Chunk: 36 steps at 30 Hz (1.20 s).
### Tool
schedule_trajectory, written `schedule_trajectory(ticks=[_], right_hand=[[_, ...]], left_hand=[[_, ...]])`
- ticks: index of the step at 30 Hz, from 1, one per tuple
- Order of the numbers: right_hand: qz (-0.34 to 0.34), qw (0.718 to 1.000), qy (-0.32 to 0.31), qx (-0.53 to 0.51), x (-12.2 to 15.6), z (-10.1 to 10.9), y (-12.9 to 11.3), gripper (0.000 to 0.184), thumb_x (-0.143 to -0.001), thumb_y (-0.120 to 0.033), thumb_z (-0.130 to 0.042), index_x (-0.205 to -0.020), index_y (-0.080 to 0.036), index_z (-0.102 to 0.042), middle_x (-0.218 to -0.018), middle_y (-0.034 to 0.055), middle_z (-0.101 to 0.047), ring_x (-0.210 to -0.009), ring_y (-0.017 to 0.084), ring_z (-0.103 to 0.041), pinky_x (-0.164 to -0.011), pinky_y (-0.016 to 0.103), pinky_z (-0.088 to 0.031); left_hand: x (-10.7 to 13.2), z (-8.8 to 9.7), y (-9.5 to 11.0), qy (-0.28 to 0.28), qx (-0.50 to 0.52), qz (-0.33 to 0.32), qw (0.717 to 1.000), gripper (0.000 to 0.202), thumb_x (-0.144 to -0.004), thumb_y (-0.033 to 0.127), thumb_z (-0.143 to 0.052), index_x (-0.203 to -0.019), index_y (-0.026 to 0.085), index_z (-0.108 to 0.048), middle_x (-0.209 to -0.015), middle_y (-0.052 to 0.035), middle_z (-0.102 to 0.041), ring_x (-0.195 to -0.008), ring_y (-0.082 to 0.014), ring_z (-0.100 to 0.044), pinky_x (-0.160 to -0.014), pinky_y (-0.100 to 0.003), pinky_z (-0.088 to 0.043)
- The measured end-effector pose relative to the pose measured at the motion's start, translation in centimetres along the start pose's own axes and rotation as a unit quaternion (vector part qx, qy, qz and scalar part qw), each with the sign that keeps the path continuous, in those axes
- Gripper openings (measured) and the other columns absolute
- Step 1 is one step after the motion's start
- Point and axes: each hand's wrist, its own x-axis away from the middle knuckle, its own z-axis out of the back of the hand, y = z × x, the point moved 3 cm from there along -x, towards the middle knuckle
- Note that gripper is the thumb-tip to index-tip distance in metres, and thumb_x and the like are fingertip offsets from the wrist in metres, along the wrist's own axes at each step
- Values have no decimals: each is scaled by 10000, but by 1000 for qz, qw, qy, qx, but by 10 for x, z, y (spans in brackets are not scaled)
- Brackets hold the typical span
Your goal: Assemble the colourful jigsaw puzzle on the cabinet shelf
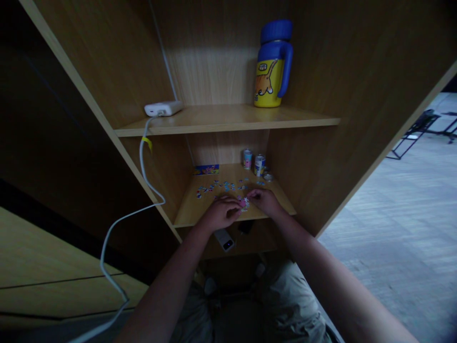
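My left hand [219, 213] and my right hand [263, 200] rest on the lower wooden shelf [185, 214], fingers curled and meeting over a small pink jigsaw cluster [244, 203]. Both hands pinch at it. Several loose puzzle pieces [214, 188] lie scattered on the shelf beyond the hands. A colourful puzzle picture card [206, 169] lies at the back left of the shelf.
Two small cans [253, 162] and a round lid [268, 176] stand at the shelf's back right. On the upper shelf are a blue-and-yellow jug [272, 64] and a white power bank [163, 108] with a white cable [143, 162] hanging down. A small device [224, 239] sits under the shelf.
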Motion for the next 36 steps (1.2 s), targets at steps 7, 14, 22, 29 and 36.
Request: schedule_trajectory(ticks=[7, 14, 22, 29, 36], right_hand=[[10, 1000, -6, 10, 1, 0, -6, 94, -936, -302, -764, -955, -262, -847, -967, 31, -873, -884, 222, -817, -845, 335, -620], [5, 1000, -5, 25, 1, 0, -10, 62, -909, -275, -772, -900, -250, -828, -917, 26, -865, -831, 214, -801, -797, 321, -609], [16, 996, 1, 85, 1, -1, -11, 71, -893, -203, -778, -860, -251, -818, -884, 10, -848, -792, 194, -769, -768, 297, -575], [47, 993, 0, 106, 2, -1, -15, 211, -940, -132, -692, -949, -274, -847, -967, 13, -857, -892, 218, -788, -873, 334, -589], [76, 987, -4, 139, 4, 0, -23, 318, -901, -54, -647, -899, -279, -872, -956, 24, -839, -942, 228, -767, -964, 357, -591]], left_hand=[[0, 0, 0, 3, 11, 5, 1000, 168, -1059, 315, -724, -1181, 320, -839, -1266, -39, -859, -1211, -258, -794, -1120, -504, -586], [-1, 0, 1, 8, 26, 5, 1000, 180, -1050, 306, -731, -1191, 326, -842, -1264, -46, -859, -1209, -261, -795, -1135, -511, -589], [0, 0, 1, -3, 1, 6, 1000, 165, -1063, 317, -717, -1172, 320, -840, -1271, -41, -854, -1208, -262, -789, -1112, -501, -585], [0, 0, 0, 3, 8, 6, 1000, 165, -1062, 323, -721, -1178, 317, -838, -1268, -41, -857, -1206, -262, -793, -1117, -508, -586], [0, -1, 0, 8, 20, 9, 1000, 179, -1056, 316, -726, -1189, 328, -846, -1276, -52, -857, -1210, -265, -797, -1119, -516, -588]])
